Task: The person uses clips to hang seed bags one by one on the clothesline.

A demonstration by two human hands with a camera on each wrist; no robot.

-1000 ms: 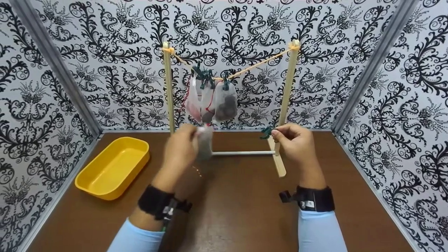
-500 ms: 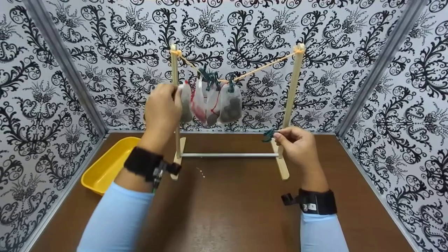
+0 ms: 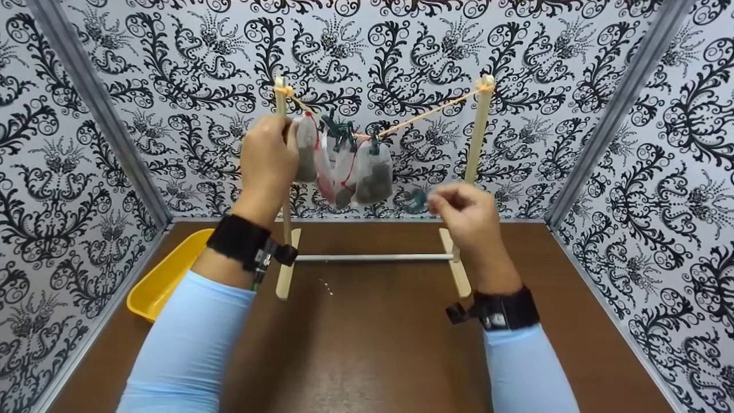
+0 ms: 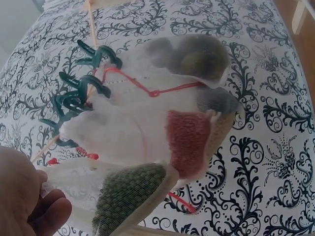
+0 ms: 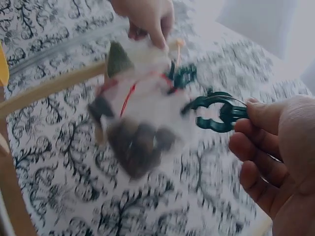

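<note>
My left hand (image 3: 266, 152) pinches the top of a small white mesh bag (image 3: 307, 160), raised beside the left post near the orange cord (image 3: 427, 117). Something green fills the bag's lower part in the left wrist view. My right hand (image 3: 467, 215) holds a dark green clothespin (image 5: 221, 110) between thumb and fingers, its jaws pointing toward the hanging bags. Several other mesh bags (image 3: 374, 178), with red drawstrings and dark or reddish contents, hang bunched on the cord from green clothespins (image 4: 86, 88).
Two upright wooden posts (image 3: 477, 137) carry the cord, joined low down by a pale crossbar (image 3: 373, 258). A yellow tray (image 3: 163, 287) sits at the left, partly behind my left arm. Patterned walls enclose the brown table (image 3: 378, 344).
My left hand has carried the mesh bag from low centre up and left to the cord by the left post. Lately my right hand has moved up and left with the clothespin.
</note>
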